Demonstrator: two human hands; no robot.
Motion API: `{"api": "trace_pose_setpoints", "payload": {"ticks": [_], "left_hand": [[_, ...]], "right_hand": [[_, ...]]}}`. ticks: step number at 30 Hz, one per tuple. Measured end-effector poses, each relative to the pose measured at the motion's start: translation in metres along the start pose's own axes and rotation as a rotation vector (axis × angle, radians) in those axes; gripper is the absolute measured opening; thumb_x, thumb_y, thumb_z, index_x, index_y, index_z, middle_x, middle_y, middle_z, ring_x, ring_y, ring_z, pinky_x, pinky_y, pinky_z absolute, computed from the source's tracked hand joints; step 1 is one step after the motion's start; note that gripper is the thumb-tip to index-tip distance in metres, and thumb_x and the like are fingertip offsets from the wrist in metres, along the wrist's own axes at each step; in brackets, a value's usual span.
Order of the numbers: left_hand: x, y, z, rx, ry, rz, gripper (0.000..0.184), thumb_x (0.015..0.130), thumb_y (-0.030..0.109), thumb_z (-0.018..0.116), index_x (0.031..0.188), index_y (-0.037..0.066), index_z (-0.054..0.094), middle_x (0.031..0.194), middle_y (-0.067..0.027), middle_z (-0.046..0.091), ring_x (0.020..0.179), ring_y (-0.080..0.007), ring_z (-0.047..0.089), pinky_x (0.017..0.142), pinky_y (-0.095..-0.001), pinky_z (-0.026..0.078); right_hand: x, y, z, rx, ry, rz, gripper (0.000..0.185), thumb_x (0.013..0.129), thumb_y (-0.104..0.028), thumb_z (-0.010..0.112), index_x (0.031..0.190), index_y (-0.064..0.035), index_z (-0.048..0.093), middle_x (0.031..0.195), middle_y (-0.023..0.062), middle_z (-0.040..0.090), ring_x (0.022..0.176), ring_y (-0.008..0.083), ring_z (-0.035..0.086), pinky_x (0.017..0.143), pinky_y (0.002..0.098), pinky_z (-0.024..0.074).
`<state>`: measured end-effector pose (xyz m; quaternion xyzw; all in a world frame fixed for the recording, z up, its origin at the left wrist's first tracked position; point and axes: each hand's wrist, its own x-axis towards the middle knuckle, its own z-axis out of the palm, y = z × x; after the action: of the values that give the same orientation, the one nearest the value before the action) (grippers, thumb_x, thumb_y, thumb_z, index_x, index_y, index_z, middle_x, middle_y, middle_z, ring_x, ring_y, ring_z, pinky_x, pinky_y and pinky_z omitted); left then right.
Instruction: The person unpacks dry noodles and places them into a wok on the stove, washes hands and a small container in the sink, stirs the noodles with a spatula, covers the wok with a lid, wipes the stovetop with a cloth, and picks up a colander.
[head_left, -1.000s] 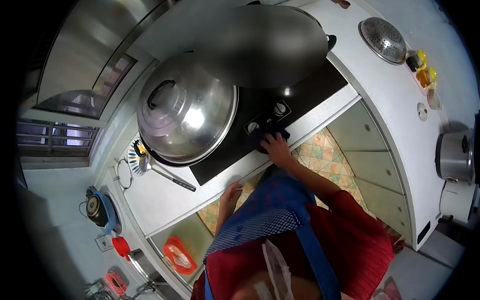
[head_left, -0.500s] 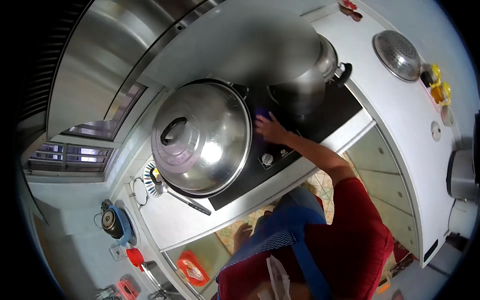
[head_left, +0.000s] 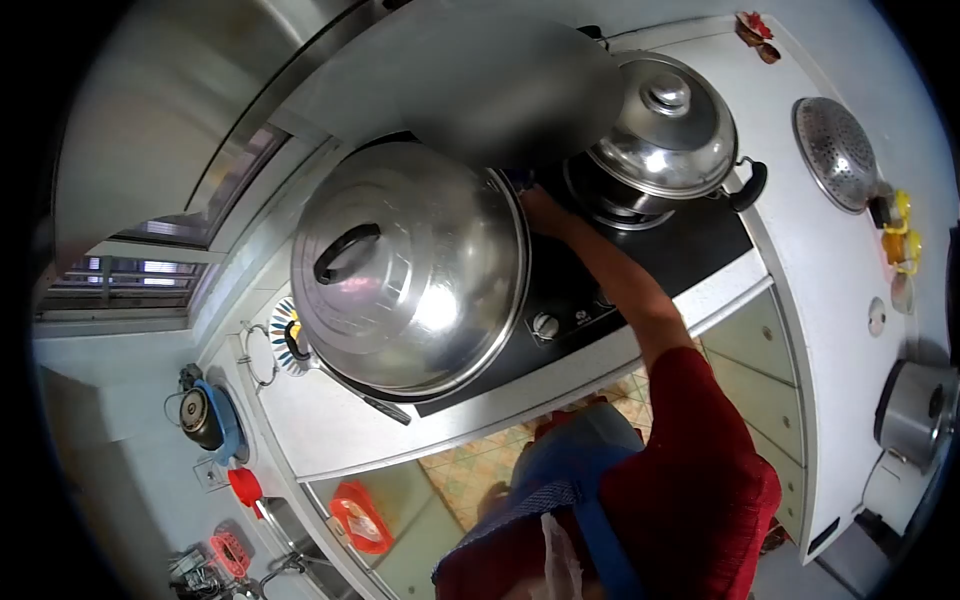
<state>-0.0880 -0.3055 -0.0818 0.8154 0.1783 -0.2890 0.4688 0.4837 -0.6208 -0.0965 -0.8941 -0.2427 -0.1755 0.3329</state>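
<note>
Reaching to the back of the black stove (head_left: 570,285), my right hand (head_left: 543,212) is between the large domed wok lid (head_left: 420,300) and the lidded steel pot (head_left: 665,145). A bit of dark blue cloth (head_left: 521,178) shows at its fingertips, which are partly hidden. The wok lid has a black handle and covers the left burner; the pot sits over the right one. Low beside the blue apron (head_left: 565,465), my left hand (head_left: 492,498) is blurred and partly covered, its fingers unclear.
A spatula (head_left: 385,407) and a striped plate (head_left: 283,340) lie left of the wok. A steel strainer (head_left: 836,155), small yellow-lidded jars (head_left: 900,245) and a grey pot (head_left: 912,410) stand on the right counter. A grey blur hides part of the stove's back.
My right hand has moved from the stove's front edge, past the knobs, to the back between the wok and the pot, with the cloth. My left hand has dropped lower beside the apron.
</note>
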Motion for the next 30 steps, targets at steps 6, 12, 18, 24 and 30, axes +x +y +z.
{"api": "trace_pose_setpoints", "payload": {"ticks": [6, 12, 18, 24, 30], "left_hand": [[0.039, 0.065, -0.018, -0.248, 0.126, 0.006, 0.029, 0.083, 0.006, 0.055, 0.112, 0.002, 0.053, 0.085, -0.0073, 0.061, 0.076, -0.0127, 0.057, 0.067, -0.0248, 0.045], [0.059, 0.083, -0.032, 0.017, 0.119, 0.228, 0.035, 0.076, 0.003, 0.058, 0.109, -0.001, 0.051, 0.061, 0.0012, 0.041, 0.054, -0.0061, 0.036, 0.050, -0.0214, 0.032], [0.067, 0.102, -0.042, 0.077, 0.077, 0.328, 0.031, 0.084, 0.008, 0.054, 0.114, 0.002, 0.052, 0.104, -0.0141, 0.060, 0.083, -0.0225, 0.061, 0.069, -0.0321, 0.049], [0.059, 0.103, -0.049, 0.126, 0.108, 0.250, 0.031, 0.083, 0.007, 0.055, 0.113, 0.002, 0.051, 0.104, -0.0144, 0.060, 0.084, -0.0228, 0.061, 0.070, -0.0327, 0.048], [0.051, 0.071, -0.051, 0.048, 0.132, 0.230, 0.032, 0.082, 0.006, 0.055, 0.113, 0.003, 0.052, 0.103, -0.0151, 0.061, 0.084, -0.0237, 0.062, 0.071, -0.0332, 0.049]], "right_hand": [[-0.136, -0.026, -0.154, -0.003, -0.294, 0.054, 0.040, 0.059, 0.003, 0.054, 0.096, -0.0105, 0.062, 0.115, 0.0023, 0.056, 0.118, 0.0237, 0.042, 0.095, 0.0405, 0.0368], [-0.265, -0.097, -0.203, -0.539, -0.424, 0.422, 0.039, 0.066, -0.018, 0.063, 0.105, -0.0200, 0.060, 0.109, 0.0023, 0.053, 0.101, 0.0266, 0.045, 0.082, 0.0429, 0.0419], [-0.241, -0.168, -0.214, -0.012, -0.167, 0.495, 0.037, 0.067, -0.011, 0.060, 0.104, -0.0048, 0.058, 0.092, 0.0145, 0.060, 0.085, 0.0319, 0.053, 0.084, 0.0397, 0.0405], [-0.144, -0.206, -0.174, -0.412, 0.071, 0.346, 0.052, 0.072, -0.012, 0.059, 0.123, -0.0152, 0.050, 0.112, 0.0085, 0.052, 0.090, 0.0269, 0.051, 0.074, 0.0377, 0.0413], [-0.186, -0.192, -0.079, -0.641, -0.210, 0.408, 0.051, 0.074, -0.017, 0.058, 0.124, -0.0166, 0.048, 0.100, 0.0086, 0.050, 0.088, 0.0250, 0.051, 0.066, 0.0403, 0.0464]]}}
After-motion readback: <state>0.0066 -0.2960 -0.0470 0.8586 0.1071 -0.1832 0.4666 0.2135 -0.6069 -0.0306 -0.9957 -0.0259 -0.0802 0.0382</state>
